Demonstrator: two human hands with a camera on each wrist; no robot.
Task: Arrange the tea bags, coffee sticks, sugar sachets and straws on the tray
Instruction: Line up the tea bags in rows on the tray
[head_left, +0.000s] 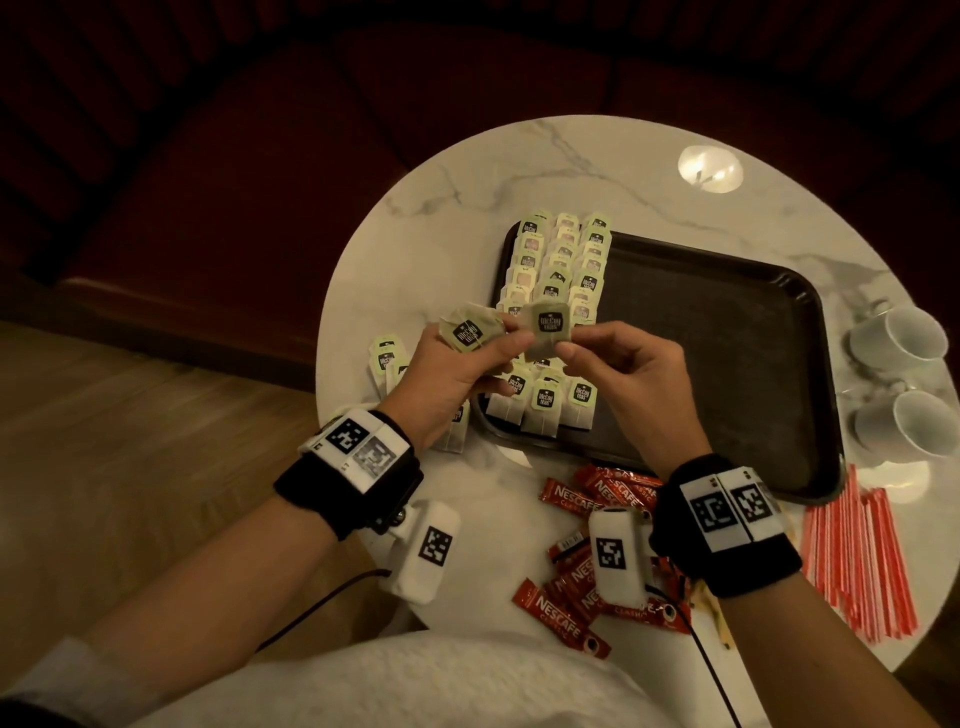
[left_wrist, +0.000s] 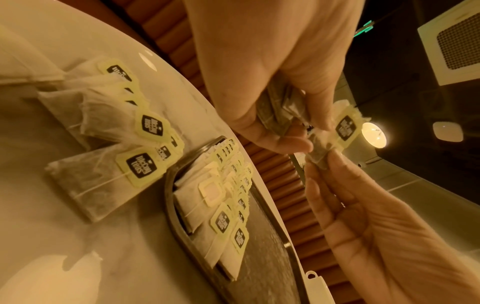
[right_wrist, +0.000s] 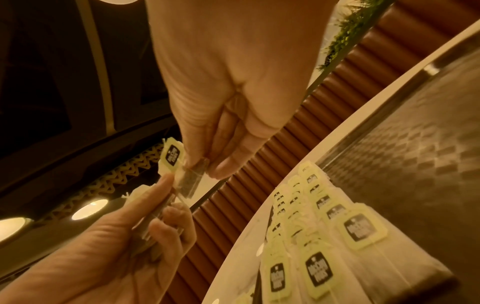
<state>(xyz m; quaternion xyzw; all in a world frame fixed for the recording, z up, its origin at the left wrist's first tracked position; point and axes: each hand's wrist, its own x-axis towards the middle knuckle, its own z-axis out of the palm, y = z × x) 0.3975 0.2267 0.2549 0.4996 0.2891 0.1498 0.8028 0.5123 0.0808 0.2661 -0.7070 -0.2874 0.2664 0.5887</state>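
My left hand held a small bunch of tea bags. My right hand pinched one tea bag from it. Under my grip, tea bag rows filled the tray's near side. Coffee sticks and straws waited behind my right grip on the counter.

Two cups and a worktop

Two white cups are lying on their sides at the marble worktop's right edge, beside a dark sofa.
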